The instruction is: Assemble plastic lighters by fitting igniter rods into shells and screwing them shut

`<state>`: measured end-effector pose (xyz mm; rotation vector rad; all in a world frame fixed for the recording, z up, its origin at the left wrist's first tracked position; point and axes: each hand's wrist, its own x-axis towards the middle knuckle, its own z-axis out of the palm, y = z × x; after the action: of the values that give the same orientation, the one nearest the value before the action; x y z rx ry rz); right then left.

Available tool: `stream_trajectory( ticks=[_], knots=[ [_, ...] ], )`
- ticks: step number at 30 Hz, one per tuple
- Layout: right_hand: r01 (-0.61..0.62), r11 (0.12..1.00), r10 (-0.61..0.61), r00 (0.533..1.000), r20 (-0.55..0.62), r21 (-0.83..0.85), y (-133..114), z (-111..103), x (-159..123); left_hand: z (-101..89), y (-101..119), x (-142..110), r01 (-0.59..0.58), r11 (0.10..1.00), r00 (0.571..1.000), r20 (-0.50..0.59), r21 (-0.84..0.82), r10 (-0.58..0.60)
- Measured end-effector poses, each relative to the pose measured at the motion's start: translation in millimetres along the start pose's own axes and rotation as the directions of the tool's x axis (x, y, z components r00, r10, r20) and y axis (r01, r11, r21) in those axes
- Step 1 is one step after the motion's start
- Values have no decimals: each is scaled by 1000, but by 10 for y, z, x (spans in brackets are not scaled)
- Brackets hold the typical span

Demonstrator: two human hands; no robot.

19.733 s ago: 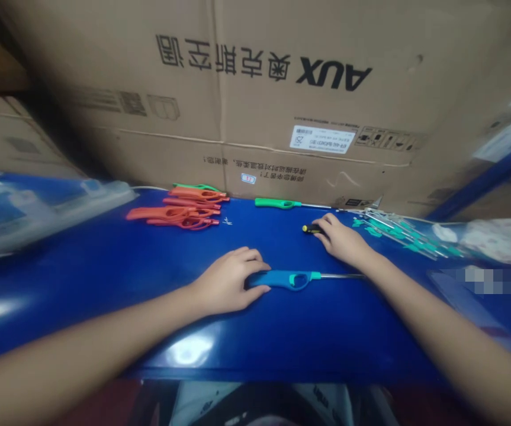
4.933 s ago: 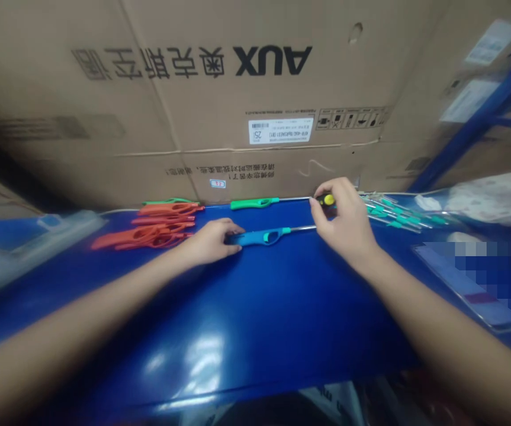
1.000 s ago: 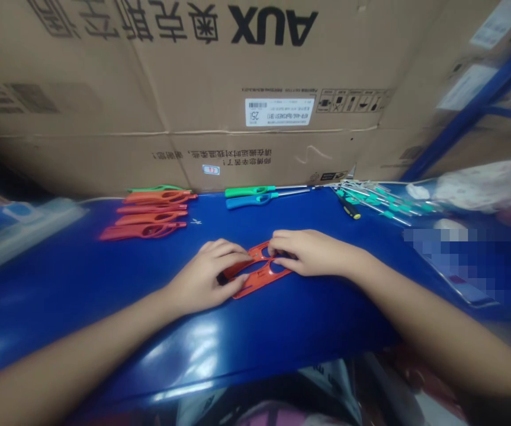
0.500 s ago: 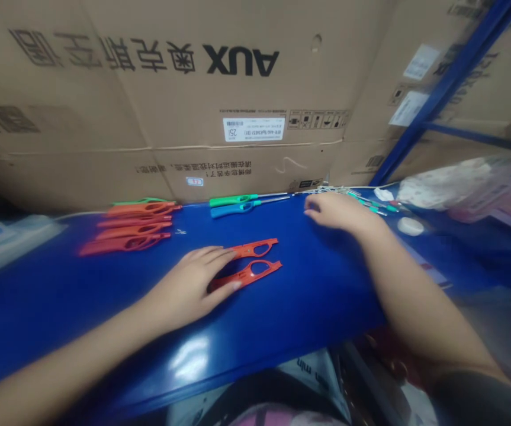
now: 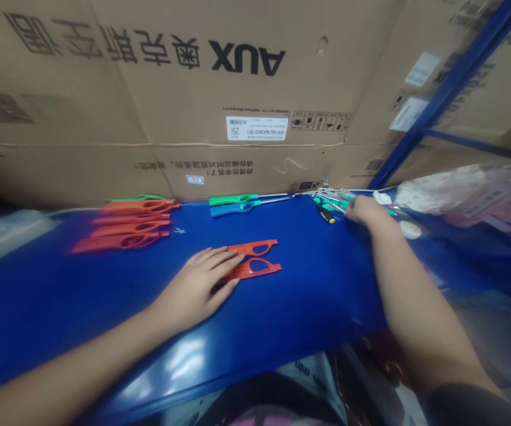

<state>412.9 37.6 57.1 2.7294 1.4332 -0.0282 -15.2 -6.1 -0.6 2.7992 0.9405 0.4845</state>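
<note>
Shells (image 5: 243,270) under left hand (image 5: 193,284), fingers apart; right hand (image 5: 366,210) at rods (image 5: 334,202), grip unclear; snagged pull could scatter rods.

We are working in some sort of workshop: cartons (image 5: 166,121) are standing behind our blue table (image 5: 317,284), where orange shells (image 5: 248,270), rods (image 5: 334,205) and a screwdriver (image 5: 327,215) are lying.

From here I see both forearms reaching in from the near side, my left hand (image 5: 204,281) low and palm down with its fingers spread, my right hand (image 5: 364,210) farther out, its fingers bent and wrist angled left.
</note>
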Motion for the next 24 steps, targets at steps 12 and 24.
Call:
stream_trajectory(
  ticks=[12,24],
  knots=[
    [472,854,-372,848,-378,218,-496,-235,-630,-139,35,-5,-77,995,997,-25,-70,75],
    [738,308,-762,569,-309,601,-996,262,-1220,29,34,222,172,963,942,-250,-208,-223]
  ],
)
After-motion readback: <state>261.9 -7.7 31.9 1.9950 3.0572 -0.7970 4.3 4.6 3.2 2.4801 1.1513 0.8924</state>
